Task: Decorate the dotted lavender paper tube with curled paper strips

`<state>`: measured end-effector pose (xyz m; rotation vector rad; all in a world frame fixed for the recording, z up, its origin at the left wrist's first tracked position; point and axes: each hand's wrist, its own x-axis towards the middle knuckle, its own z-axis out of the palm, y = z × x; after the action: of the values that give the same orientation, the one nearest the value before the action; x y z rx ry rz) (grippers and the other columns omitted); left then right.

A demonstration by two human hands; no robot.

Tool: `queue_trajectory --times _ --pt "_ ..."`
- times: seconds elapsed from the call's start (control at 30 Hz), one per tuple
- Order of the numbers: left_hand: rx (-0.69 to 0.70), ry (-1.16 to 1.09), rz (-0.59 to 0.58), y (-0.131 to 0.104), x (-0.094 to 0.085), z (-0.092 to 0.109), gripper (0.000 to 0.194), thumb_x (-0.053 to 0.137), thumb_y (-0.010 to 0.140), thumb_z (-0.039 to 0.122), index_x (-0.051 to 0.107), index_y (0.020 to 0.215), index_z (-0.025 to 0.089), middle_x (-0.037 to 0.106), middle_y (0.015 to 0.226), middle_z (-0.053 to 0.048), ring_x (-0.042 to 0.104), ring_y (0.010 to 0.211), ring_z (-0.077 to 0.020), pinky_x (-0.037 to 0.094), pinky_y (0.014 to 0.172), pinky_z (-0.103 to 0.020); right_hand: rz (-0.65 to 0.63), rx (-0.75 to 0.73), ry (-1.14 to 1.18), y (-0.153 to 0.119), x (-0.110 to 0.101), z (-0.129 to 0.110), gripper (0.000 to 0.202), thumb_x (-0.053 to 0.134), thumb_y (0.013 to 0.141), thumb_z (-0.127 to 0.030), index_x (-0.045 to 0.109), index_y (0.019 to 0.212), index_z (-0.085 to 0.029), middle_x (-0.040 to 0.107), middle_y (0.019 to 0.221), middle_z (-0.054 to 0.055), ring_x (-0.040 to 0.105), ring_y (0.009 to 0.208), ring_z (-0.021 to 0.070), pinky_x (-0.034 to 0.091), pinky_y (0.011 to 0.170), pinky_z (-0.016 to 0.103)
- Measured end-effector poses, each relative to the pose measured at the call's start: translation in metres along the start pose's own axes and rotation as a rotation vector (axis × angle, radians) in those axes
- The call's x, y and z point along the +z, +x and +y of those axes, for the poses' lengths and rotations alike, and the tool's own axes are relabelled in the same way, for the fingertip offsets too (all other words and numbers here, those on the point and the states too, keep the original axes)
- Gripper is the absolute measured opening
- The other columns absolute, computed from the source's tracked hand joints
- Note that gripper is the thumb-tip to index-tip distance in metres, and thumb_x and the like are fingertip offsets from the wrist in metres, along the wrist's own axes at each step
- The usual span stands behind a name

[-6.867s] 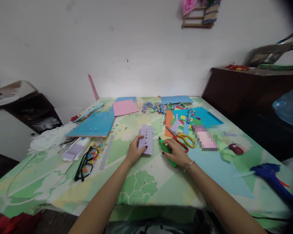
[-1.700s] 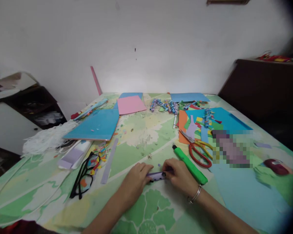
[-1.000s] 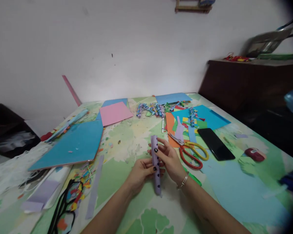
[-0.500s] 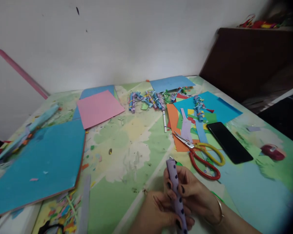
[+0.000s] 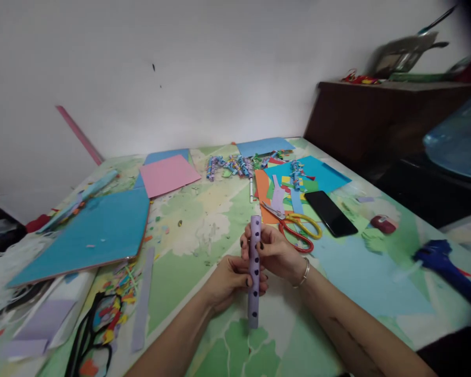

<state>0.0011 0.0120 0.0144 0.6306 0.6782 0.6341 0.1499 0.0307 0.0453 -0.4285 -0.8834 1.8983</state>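
The worktop [image 5: 196,230] wears a smooth-looking cloth in green, white and pale yellow, printed with flowers. A flat, glossy turquoise board [image 5: 98,225] lies on the left, a matte pale blue sheet [image 5: 369,283] on the right, and a pink sheet [image 5: 168,177] toward the wall.

Both hands are closed around the lilac tube: the left hand [image 5: 227,283] grips its lower middle, and the right hand [image 5: 278,254] pinches it higher up, fingers behind and thumb in front.

The lilac tube [image 5: 254,267] is held over the near middle of the worktop. Its long axis runs almost straight up the view, one end toward the wall, the other toward the person; how steeply it tilts is unclear. It looks like rolled paper, with a lengthwise row of dark round marks.

Right of it lie a flat, shiny black phone [image 5: 332,213] and open scissors [image 5: 281,215] with metal blades and smooth red and yellow handles. Farther right, a rounded dark red object [image 5: 383,224] bears a pale mark, too small to read.
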Motion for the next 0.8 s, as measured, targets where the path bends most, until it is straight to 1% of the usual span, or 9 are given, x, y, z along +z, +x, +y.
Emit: queue_trajectory --times 0.1,0.17,0.2,0.27,0.37,0.5,0.63,0.7,0.8 --pt "0.044 -0.002 -0.028 -0.003 0.002 0.006 0.032 0.084 0.044 0.01 0.069 0.073 0.009 0.069 0.065 -0.007 0.066 0.058 -0.0184 0.053 0.061 -0.032 -0.047 -0.063 -0.015 0.001 0.011 -0.006 0.047 0.071 0.07 -0.017 0.052 0.112 -0.023 0.063 0.084 0.002 0.061 0.063 0.0117 0.041 0.042 0.016" --pt "0.077 0.006 -0.037 -0.004 0.007 0.018 0.035 0.085 0.044 0.014 0.069 0.074 0.009 0.07 0.066 -0.007 0.066 0.058 -0.019 0.053 0.06 -0.032 -0.078 -0.107 -0.029 0.005 0.021 -0.016 0.061 0.069 0.071 -0.013 0.044 0.124 -0.029 0.064 0.087 0.001 0.061 0.065 0.0113 0.044 0.045 0.017" --pt "0.098 0.023 -0.041 -0.004 0.009 0.027 0.035 0.086 0.044 0.016 0.07 0.074 0.009 0.07 0.067 -0.007 0.066 0.058 -0.0195 0.053 0.059 -0.032 -0.097 -0.118 -0.043 0.01 0.027 -0.022 0.063 0.068 0.071 -0.012 0.043 0.126 -0.03 0.065 0.089 0.001 0.061 0.066 0.0117 0.046 0.048 0.019" --pt "0.151 0.086 -0.046 -0.003 0.016 0.049 0.034 0.087 0.044 0.02 0.069 0.071 0.009 0.07 0.067 -0.007 0.067 0.056 -0.0201 0.053 0.056 -0.031 -0.128 -0.134 -0.071 0.023 0.039 -0.039 0.055 0.068 0.072 -0.013 0.049 0.122 -0.026 0.066 0.091 0.003 0.063 0.069 0.0127 0.049 0.052 0.021" --pt "0.235 0.194 -0.064 0.003 0.025 0.091 0.035 0.087 0.046 0.024 0.071 0.072 0.008 0.07 0.068 -0.007 0.067 0.056 -0.0197 0.054 0.057 -0.031 -0.113 -0.177 -0.094 0.049 0.055 -0.067 0.038 0.07 0.068 -0.017 0.059 0.105 -0.018 0.067 0.086 0.003 0.063 0.069 0.0123 0.048 0.051 0.019" --pt "0.339 0.242 -0.101 0.012 0.029 0.14 0.039 0.088 0.044 0.026 0.071 0.075 0.01 0.069 0.066 -0.006 0.066 0.054 -0.0185 0.053 0.056 -0.03 -0.104 -0.253 -0.097 0.086 0.07 -0.092 0.037 0.071 0.064 -0.019 0.059 0.099 -0.02 0.063 0.077 0.0 0.058 0.062 0.0094 0.038 0.041 0.015" --pt "0.354 0.38 -0.063 0.019 0.021 0.165 0.031 0.085 0.046 0.02 0.071 0.072 0.01 0.07 0.065 -0.007 0.066 0.057 -0.0203 0.053 0.056 -0.03 -0.172 -0.315 -0.04 0.113 0.065 -0.091 0.042 0.071 0.063 -0.019 0.057 0.103 -0.021 0.058 0.071 -0.003 0.046 0.05 0.0068 0.028 0.035 0.016" --pt "0.337 0.499 -0.027 0.023 0.012 0.172 0.025 0.082 0.049 0.017 0.072 0.07 0.009 0.07 0.067 -0.009 0.067 0.06 -0.0207 0.053 0.058 -0.03 -0.191 -0.271 -0.051 0.124 0.056 -0.087 0.041 0.072 0.062 -0.018 0.057 0.1 -0.02 0.056 0.068 -0.003 0.044 0.049 0.007 0.03 0.038 0.018" --pt "0.318 0.616 0.013 0.028 -0.001 0.178 0.02 0.08 0.051 0.015 0.072 0.069 0.009 0.071 0.068 -0.01 0.066 0.06 -0.019 0.053 0.057 -0.029 -0.188 -0.188 -0.088 0.136 0.043 -0.082 0.038 0.073 0.059 -0.017 0.056 0.093 -0.019 0.057 0.069 -0.002 0.05 0.054 0.0094 0.036 0.046 0.021"
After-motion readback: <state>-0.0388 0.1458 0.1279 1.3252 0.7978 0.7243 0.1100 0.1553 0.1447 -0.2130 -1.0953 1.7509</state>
